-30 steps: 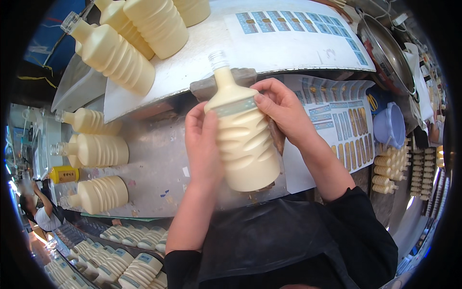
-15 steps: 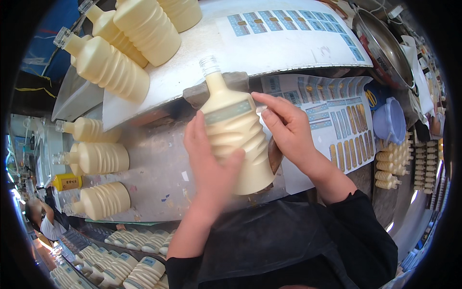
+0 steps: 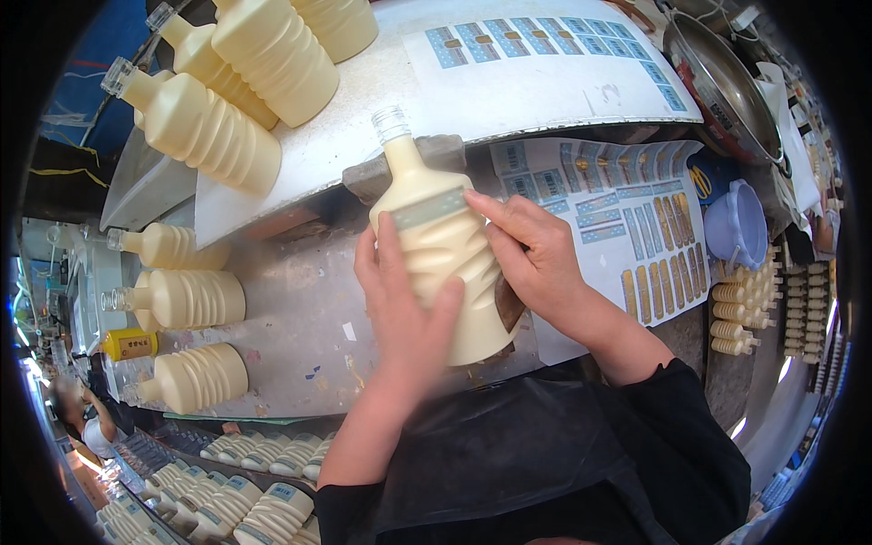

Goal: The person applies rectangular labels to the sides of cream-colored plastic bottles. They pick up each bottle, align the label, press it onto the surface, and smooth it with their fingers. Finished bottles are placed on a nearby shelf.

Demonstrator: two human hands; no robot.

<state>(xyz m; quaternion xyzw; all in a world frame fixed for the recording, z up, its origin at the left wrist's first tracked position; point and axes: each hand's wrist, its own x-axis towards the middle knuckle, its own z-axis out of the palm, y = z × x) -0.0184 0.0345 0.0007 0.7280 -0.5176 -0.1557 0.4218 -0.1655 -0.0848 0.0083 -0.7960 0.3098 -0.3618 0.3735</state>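
The cream ribbed bottle (image 3: pixel 445 259) is steadied over the metal bench (image 3: pixel 282 318) by the left hand (image 3: pixel 400 304), fingers spread; the label strip (image 3: pixel 427 211) is best pressed evenly by the right hand (image 3: pixel 543 259), index extended, thumb apart.

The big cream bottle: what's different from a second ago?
The left hand moved its thumb down and right, across the ridged front of the cream bottle. The right hand let go of the bottle's right shoulder; its index fingertip is now at the right end of the blue-grey strip. The bottle stayed in front of the grey block.
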